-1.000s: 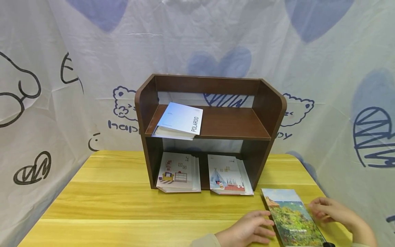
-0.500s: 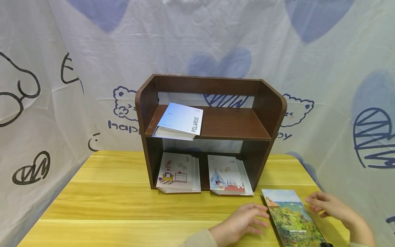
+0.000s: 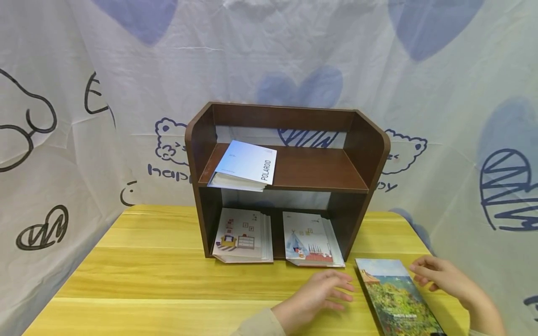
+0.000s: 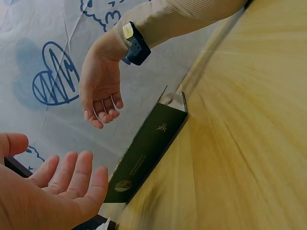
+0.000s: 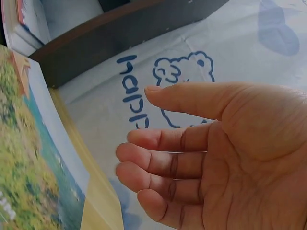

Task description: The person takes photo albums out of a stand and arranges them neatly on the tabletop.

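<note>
A photo album (image 3: 397, 296) with a garden painting on its cover lies flat on the table at the right. In the left wrist view its dark green spine (image 4: 148, 148) faces the left hand. My left hand (image 3: 317, 296) hovers just left of the album, fingers spread and touching nothing. On the album's other side my right hand (image 3: 441, 277) hangs over the table near the far right corner, fingers loosely bent and holding nothing. The right wrist view shows that palm (image 5: 249, 158) apart from the album's cover (image 5: 33, 143).
A dark brown two-tier shelf (image 3: 319, 165) stands at the back. A blue-white POLAROID album (image 3: 245, 161) lies on its upper tier. Two illustrated albums, one left (image 3: 239, 235) and one right (image 3: 308, 238), lean out of the lower tier. Printed cloth (image 3: 462, 116) hangs behind.
My left hand has drawn away leftward and slightly farther back from the album. My right hand has shifted slightly up and left. The album stays in place.
</note>
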Tool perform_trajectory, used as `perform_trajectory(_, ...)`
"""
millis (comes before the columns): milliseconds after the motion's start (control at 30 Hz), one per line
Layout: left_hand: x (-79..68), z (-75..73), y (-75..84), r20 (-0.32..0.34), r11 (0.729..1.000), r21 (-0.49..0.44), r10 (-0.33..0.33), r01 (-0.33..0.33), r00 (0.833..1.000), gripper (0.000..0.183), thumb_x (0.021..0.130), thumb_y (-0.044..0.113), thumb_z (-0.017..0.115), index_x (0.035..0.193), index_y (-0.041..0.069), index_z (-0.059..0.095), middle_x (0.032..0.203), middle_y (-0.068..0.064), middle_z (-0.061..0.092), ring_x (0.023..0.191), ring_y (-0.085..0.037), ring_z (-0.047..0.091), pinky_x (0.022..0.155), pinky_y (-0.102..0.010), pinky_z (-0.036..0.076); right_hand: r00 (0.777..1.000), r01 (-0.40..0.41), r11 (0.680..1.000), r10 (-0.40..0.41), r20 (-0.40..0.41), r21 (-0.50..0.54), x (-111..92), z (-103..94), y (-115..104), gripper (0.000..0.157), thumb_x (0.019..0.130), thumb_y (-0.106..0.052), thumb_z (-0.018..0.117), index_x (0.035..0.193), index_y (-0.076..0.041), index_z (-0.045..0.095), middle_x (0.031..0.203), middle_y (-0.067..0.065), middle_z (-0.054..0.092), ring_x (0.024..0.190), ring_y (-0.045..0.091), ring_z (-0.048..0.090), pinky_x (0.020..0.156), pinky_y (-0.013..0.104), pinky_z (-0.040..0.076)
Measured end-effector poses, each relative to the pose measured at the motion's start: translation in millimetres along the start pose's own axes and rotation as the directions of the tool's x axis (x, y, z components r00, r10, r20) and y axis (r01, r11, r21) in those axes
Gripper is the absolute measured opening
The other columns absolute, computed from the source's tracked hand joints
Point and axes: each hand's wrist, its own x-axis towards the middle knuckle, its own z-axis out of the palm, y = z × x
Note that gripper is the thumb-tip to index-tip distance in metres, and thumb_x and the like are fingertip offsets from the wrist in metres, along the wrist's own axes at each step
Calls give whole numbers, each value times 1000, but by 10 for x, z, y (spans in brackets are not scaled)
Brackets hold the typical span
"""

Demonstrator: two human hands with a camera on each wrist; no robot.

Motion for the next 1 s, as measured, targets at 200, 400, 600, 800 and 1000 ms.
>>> perform_trajectory(200, -79, -83, 65, -28, 999, 33, -1, 2, 1000, 33, 98, 27, 53, 119, 3, 61, 112, -12, 70, 92, -18, 70, 88, -45, 57, 999, 10, 1000, -10, -34, -12, -5, 54, -114, 46, 104, -35, 45, 116, 9, 54, 85, 5, 59, 73, 12, 53, 61, 26, 46)
perform_trajectory(400, -156, -187, 160, -31, 997, 74, 15, -13, 999, 35, 96, 30, 56, 119, 4, 63, 107, -9, 72, 95, -26, 71, 88, -47, 57, 998, 14, 1000, -15, -57, -12, -5, 106, -204, 44, 103, -35, 46, 115, 7, 54, 85, 6, 60, 72, 13, 55, 60, 26, 47)
perform_trajectory(600, -239, -315, 240, -60, 991, 127, 49, -41, 997, 34, 96, 30, 56, 118, 4, 63, 108, -13, 72, 95, -29, 71, 87, -48, 57, 997, 10, 1000, -11, -73, -13, 0, 165, -301, 44, 103, -36, 47, 117, 5, 53, 87, 7, 62, 74, 15, 57, 60, 27, 46)
perform_trajectory(800, -330, -448, 336, -48, 980, 195, 59, -49, 997, 34, 99, 31, 53, 118, 5, 62, 112, -16, 71, 98, -31, 70, 87, -48, 57, 996, 42, 999, -44, -79, -21, 6, 213, -383, 43, 103, -35, 47, 119, 4, 53, 88, 7, 62, 73, 16, 57, 61, 28, 47)
perform_trajectory(1000, -397, -573, 465, -32, 964, 261, 69, -58, 997, 35, 99, 35, 53, 116, 6, 63, 110, -13, 72, 101, -32, 69, 87, -45, 57, 994, 54, 998, -56, -95, -24, 15, 280, -486, 45, 102, -36, 48, 121, 4, 54, 89, 9, 63, 73, 16, 58, 61, 29, 49)
